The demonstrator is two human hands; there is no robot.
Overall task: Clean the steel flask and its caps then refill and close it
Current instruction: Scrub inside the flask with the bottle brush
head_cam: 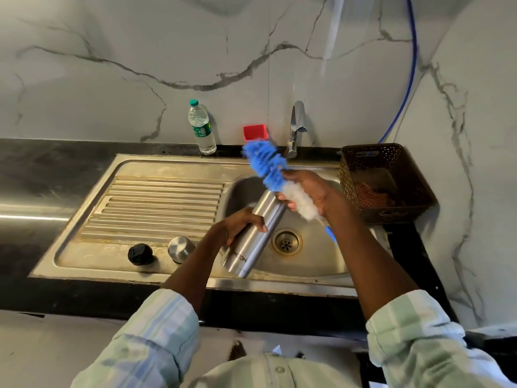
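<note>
- Head view: steel sink in a black counter, marble wall behind.
- My left hand grips the flask, tilted over the basin.
- My right hand clasps a blue-and-white brush at the flask's mouth.
- Two caps rest at the drainboard's front edge.

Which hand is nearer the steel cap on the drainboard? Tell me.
Left. The left hand grips the flask just right of the steel cap; the right hand, holding the brush, is farther right over the basin.

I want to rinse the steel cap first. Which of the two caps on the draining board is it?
The shiny steel cap, the one nearer the basin; the black cap stands to its left.
</note>
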